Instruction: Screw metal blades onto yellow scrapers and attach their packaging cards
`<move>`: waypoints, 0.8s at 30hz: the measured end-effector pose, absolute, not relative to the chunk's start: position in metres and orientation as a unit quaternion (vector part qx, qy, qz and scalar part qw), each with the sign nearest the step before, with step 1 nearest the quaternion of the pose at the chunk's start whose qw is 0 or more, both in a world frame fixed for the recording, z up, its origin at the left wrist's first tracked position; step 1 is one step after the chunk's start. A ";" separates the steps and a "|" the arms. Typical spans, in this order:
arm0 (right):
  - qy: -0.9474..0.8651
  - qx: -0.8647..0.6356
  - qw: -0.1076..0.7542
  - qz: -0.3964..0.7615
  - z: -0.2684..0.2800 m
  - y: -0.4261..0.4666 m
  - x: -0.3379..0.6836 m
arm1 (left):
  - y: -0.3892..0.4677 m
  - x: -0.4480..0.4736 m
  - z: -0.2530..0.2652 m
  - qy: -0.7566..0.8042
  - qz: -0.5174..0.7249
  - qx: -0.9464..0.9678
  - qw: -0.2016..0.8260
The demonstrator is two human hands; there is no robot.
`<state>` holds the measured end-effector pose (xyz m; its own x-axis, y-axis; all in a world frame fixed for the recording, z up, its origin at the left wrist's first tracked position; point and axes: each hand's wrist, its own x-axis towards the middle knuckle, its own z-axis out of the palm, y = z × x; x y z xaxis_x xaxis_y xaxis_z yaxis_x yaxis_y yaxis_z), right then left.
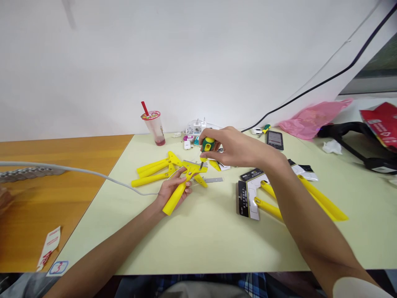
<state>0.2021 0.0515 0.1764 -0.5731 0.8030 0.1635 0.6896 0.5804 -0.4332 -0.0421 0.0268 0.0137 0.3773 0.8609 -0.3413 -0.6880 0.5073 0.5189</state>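
My left hand (171, 189) is closed around a yellow-handled shears-like tool (174, 199), raised a little over the table and tilted. A flat metal strip (214, 180) shows beside the tool's head; whether it is attached I cannot tell. From above, my right hand (231, 145) grips a stubby screwdriver (207, 145) with a green and yellow handle. The screwdriver's shaft points down, its tip at the yellow head of the tool. Just behind my left hand lie more yellow handles (151, 169) of the same kind. Part of the tool's head is hidden by my fingers.
Right of centre, yellow-handled tools (322, 198) lie with black-and-white packaging (248, 200). At the back stand a cup with a red straw (154, 127) and small chargers (197, 127). A phone-like device (274, 140) and pink bag (313, 118) are right. Another person's hand (4, 198) shows far left.
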 end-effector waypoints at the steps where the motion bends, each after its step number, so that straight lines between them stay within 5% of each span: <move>1: -0.872 -0.427 0.175 0.162 0.176 0.051 0.202 | 0.027 -0.042 0.014 0.295 0.474 0.146 0.816; 24: -0.878 -0.420 0.166 0.157 0.176 0.053 0.202 | 0.026 -0.041 0.018 0.302 0.472 0.145 0.815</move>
